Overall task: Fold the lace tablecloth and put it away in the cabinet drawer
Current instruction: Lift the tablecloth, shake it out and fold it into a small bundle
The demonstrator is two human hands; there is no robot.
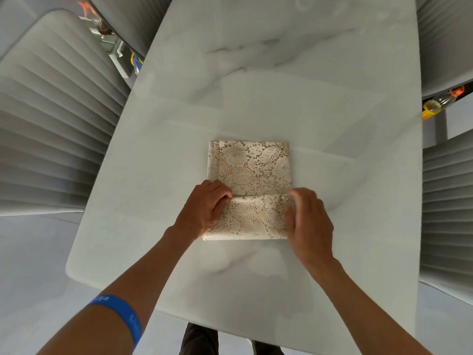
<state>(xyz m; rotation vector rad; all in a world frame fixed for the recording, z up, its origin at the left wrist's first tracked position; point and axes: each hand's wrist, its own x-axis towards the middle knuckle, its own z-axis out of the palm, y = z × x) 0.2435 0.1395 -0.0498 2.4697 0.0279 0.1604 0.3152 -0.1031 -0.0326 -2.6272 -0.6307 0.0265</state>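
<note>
The cream lace tablecloth (252, 170) lies folded into a small rectangle on the white marble table (281, 73). Its near third is turned over onto the rest, forming a fold line across the middle. My left hand (204, 208) grips the left end of that turned-over flap, fingers curled on its edge. My right hand (307, 219) holds the flap's right end, slightly blurred. No cabinet or drawer is in view.
Grey ribbed chairs stand on the left (51, 111), at the far left corner (133, 19) and along the right side (448, 188). A bottle with a yellow label (435, 105) shows past the table's right edge. The floor is pale grey.
</note>
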